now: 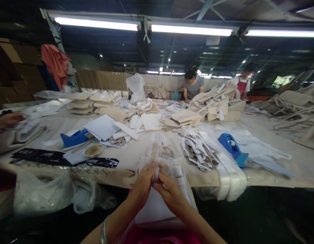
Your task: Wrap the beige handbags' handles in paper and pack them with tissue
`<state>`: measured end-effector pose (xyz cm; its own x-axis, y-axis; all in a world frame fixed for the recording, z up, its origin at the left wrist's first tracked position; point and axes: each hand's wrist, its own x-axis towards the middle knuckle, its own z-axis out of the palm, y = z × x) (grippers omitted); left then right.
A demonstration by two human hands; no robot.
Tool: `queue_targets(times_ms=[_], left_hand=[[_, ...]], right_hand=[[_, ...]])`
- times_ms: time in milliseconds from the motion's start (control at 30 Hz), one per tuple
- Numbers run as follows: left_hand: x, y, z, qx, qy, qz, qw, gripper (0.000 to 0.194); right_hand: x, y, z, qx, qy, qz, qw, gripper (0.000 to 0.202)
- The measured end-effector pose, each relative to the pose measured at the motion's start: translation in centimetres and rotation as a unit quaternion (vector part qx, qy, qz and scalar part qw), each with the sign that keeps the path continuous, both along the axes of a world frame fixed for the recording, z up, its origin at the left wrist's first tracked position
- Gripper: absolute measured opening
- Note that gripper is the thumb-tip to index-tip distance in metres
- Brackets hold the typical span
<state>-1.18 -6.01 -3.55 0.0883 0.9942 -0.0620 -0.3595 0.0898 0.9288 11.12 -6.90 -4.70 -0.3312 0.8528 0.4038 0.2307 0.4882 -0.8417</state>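
A narrow strip in clear plastic wrap (155,150) stands upright between my hands at the table's front edge. My left hand (144,181) closes on its lower left side, and my right hand (170,190) grips it from the right, fingers bent. What is inside the plastic is too blurred to name. Below my hands, white sheet-like material (153,206) lies over my lap and reaches the table edge. Just beyond the strip, a round clear item, perhaps tape, is partly hidden.
Blue tape dispensers stand left (75,138) and right (231,147). Paper strips (199,150) lie right of centre, a small round tub (94,150) left. Beige bags (220,105) are piled behind. Another person's hand (11,119) is at far left; people work across the table.
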Motion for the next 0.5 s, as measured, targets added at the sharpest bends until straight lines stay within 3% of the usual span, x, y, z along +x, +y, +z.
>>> queue_targets(times_ms=[133,267,400,500], left_hand=[[0.1,0.2,0.1,-0.025,-0.056,-0.040,0.997,0.051],[0.3,0.2,0.5,-0.056,-0.091,-0.079,0.991,0.055],[0.6,0.2,1.0,-0.069,-0.101,-0.076,0.990,0.047],[0.9,0.3,1.0,-0.045,-0.092,-0.024,0.994,0.044]], right_hand=[[1.1,0.3,1.5,-0.039,-0.005,0.053,0.998,0.025],[1.6,0.6,2.3,-0.034,-0.005,0.059,0.998,0.023],[1.2,0.5,1.6,0.004,-0.008,0.022,1.000,0.024],[0.6,0.3,0.8,0.074,-0.015,-0.031,0.997,0.024]])
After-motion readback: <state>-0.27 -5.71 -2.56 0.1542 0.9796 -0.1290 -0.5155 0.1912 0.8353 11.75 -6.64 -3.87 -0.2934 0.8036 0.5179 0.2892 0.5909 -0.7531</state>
